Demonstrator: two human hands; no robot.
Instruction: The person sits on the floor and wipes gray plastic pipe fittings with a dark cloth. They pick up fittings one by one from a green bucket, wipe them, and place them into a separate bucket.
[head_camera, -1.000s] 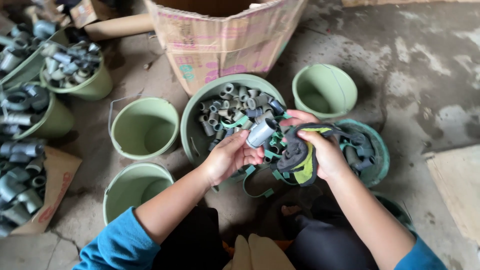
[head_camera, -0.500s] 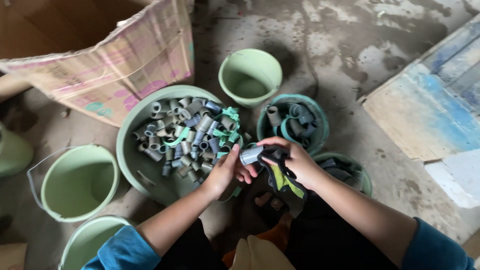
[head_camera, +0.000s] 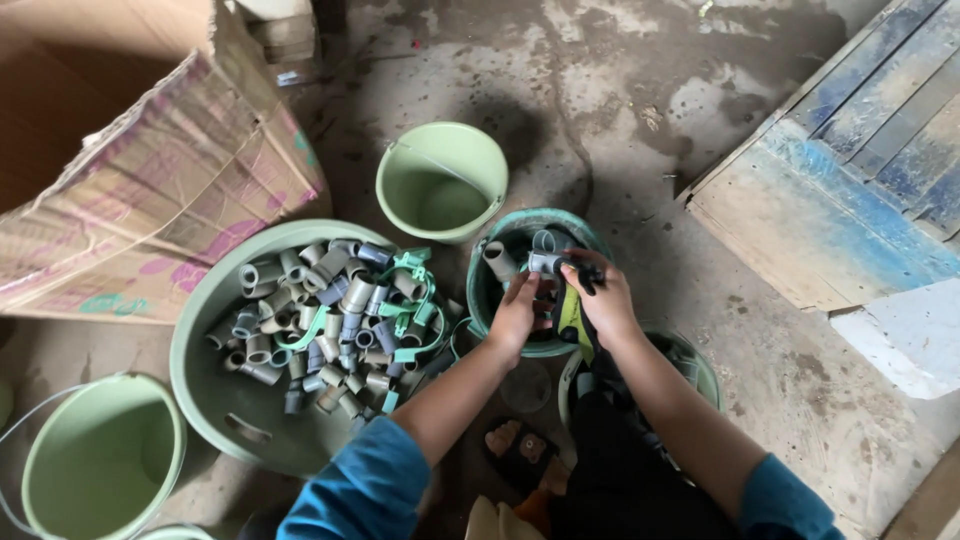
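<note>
My left hand (head_camera: 517, 315) and my right hand (head_camera: 600, 300) meet over a small green bucket (head_camera: 483, 290) that holds several pipe fittings. Both hands grip a grey pipe fitting (head_camera: 545, 263) above that bucket. My right hand also has a black and yellow-green glove or strap (head_camera: 570, 312) hanging from it. A wide green basin (head_camera: 215, 400) to the left is piled with grey pipe fittings (head_camera: 330, 320) and green plastic clips (head_camera: 410, 300).
An empty green bucket (head_camera: 442, 180) stands behind the hands. Another green bucket (head_camera: 95, 455) sits at the lower left. A large cardboard box (head_camera: 140, 170) fills the upper left. Blue-painted wooden boards (head_camera: 850, 170) lie at the right. A further bucket (head_camera: 690, 365) is under my right forearm.
The view has swung right and down. Both hands have carried the grey fitting from above the basin's edge over to the small bucket of fittings.
</note>
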